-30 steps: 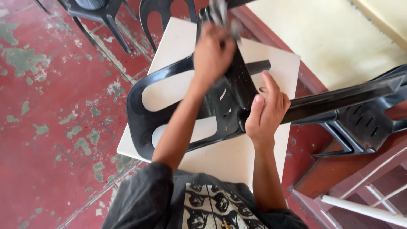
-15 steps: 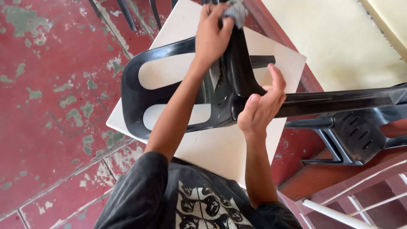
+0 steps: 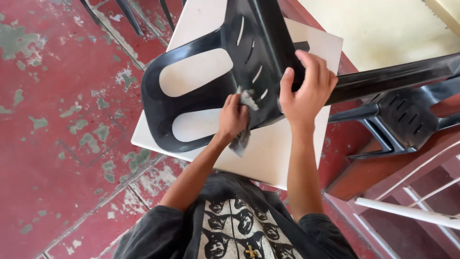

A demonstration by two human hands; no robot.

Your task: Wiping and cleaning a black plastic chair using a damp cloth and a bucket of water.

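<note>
A black plastic chair (image 3: 201,81) lies tipped over on a white square table (image 3: 268,153). My left hand (image 3: 233,117) grips a grey rag (image 3: 242,136) and presses it on the chair's slotted seat, near the backrest. My right hand (image 3: 306,91) holds the edge of the seat, thumb and fingers wrapped over it, close beside the left hand. One chair leg (image 3: 397,76) runs off to the right.
A second black chair (image 3: 407,120) stands to the right of the table. White bars (image 3: 407,211) cross the lower right corner. The red painted floor (image 3: 57,120) is worn and patchy. Dark legs of other furniture (image 3: 124,14) show at the top.
My left hand has come down with the rag from the far end of the chair to the seat near me. The right hand stays on the seat edge. The view has moved closer.
</note>
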